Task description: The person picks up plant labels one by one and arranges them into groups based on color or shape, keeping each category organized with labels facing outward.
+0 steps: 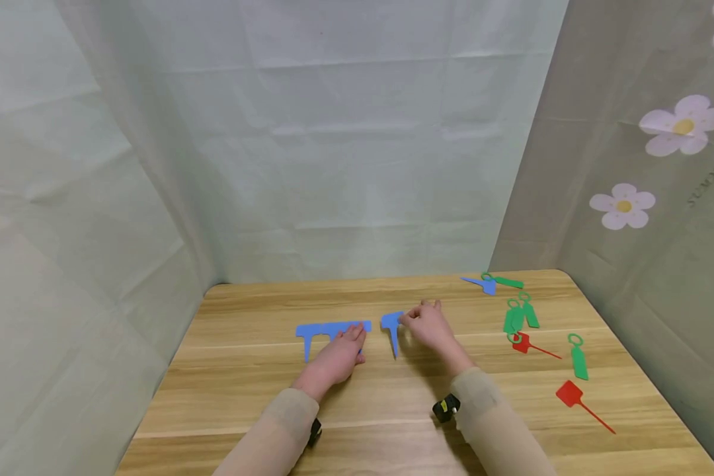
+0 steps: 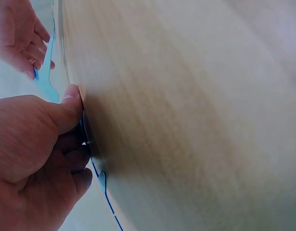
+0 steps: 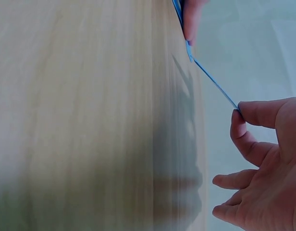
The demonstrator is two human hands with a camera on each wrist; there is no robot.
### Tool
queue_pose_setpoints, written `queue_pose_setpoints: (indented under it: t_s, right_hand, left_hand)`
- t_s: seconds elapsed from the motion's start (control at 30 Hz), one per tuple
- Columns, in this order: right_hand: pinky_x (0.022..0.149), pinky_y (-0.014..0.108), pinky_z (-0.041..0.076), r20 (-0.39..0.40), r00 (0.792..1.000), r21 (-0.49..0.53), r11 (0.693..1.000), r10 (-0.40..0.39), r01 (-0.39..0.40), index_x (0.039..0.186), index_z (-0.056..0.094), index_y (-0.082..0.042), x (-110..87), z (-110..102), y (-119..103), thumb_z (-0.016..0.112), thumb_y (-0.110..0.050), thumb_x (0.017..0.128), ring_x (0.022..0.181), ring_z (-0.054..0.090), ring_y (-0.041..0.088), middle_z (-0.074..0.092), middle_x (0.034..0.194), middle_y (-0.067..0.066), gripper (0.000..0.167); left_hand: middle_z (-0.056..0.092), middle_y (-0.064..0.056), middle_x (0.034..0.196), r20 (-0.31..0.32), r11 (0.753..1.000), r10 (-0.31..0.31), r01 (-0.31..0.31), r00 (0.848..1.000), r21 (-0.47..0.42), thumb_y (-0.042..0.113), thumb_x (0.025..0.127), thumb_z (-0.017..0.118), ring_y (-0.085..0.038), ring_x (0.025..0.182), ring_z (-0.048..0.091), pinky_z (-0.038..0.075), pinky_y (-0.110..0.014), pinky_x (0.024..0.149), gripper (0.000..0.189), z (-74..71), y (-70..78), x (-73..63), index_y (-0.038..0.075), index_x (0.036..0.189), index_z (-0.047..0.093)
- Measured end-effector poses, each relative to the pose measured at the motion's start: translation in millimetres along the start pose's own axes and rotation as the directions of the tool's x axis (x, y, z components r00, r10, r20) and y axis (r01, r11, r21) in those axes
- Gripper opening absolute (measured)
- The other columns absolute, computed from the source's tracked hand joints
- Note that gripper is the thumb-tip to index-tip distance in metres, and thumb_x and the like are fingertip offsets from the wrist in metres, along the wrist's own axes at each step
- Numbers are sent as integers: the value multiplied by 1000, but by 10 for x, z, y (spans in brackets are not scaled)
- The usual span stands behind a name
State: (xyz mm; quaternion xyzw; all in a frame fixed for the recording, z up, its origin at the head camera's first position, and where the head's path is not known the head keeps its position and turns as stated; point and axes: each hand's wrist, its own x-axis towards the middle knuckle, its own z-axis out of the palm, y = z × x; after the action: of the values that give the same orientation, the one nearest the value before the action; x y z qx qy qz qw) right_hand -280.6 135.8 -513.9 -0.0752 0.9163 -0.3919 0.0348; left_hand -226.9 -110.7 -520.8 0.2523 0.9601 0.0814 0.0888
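Note:
My right hand point(image 1: 430, 325) pinches the right end of a blue T-shaped plant label point(image 1: 392, 330) between thumb and forefinger. In the right wrist view that label point(image 3: 216, 83) slants, its pinched edge raised from the wooden table. My left hand point(image 1: 342, 354) rests its fingers on a row of blue T-shaped plant labels point(image 1: 315, 329) lying flat to the left, and partly hides them. A small gap separates the row from the pinched label in the head view. The left wrist view shows my left hand point(image 2: 42, 144) low against the table.
At the right of the table point(image 1: 244, 396) lie several green ring-topped tags point(image 1: 579, 362), a red square tag with a thin tail point(image 1: 570, 394) and another red tag point(image 1: 521, 342). Another blue label point(image 1: 488, 285) lies near the back edge. Cloth walls point(image 1: 345, 165) stand behind and beside.

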Motion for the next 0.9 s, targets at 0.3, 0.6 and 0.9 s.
queue_pose_setpoints:
  t_s: [0.3,0.6,0.9]
  right_hand:
    - [123,72,24,2,1000,-9,1000,21,-21,92,80,-4,2,78,-93,70,-27,103,156,6,63,46,154,40,28]
    - [122,73,22,-22,999,-46,998,38,-39,93,82,-5,29,195,-131,72,-30,101,156,4,63,36,159,43,28]
    - [123,73,23,-44,998,-119,992,35,-40,91,82,-7,40,226,-160,73,-34,100,154,8,66,37,157,45,30]
  left_hand:
    - [33,-23,170,8,1000,-11,11,1000,-20,21,111,60,-38,157,32,28,-52,128,60,-25,12,-23,-10,159,41]
    - [34,-24,170,8,999,-15,15,1000,-41,20,111,60,-39,157,32,28,-53,128,59,-47,33,-31,-10,159,42]
    - [34,-24,169,4,999,-16,16,1000,-41,20,110,60,-39,157,33,29,-52,128,59,-58,41,-49,-10,158,43]
